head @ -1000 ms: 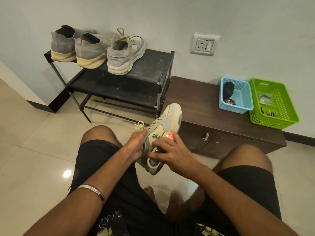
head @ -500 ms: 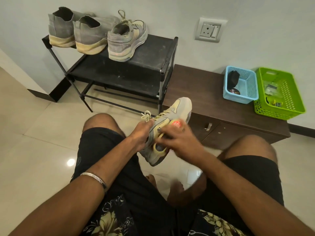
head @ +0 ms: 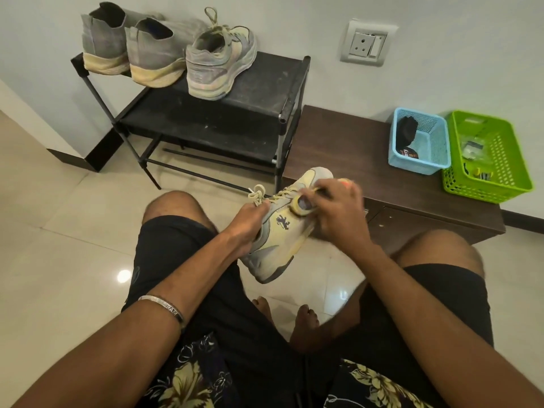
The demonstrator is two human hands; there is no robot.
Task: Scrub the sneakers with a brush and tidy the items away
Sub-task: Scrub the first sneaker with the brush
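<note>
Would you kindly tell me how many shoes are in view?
4: three on the black rack's top shelf, at left, middle and right; one sneaker held in both hands.

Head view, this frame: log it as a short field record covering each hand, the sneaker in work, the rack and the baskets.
left hand: grips the held sneaker at its collar
right hand: holds a brush, mostly hidden, against the sneaker's toe end
shoe rack: three shoes on the top shelf
blue basket: on the brown cabinet, a dark item inside
green basket: right of the blue one, touching it
</note>
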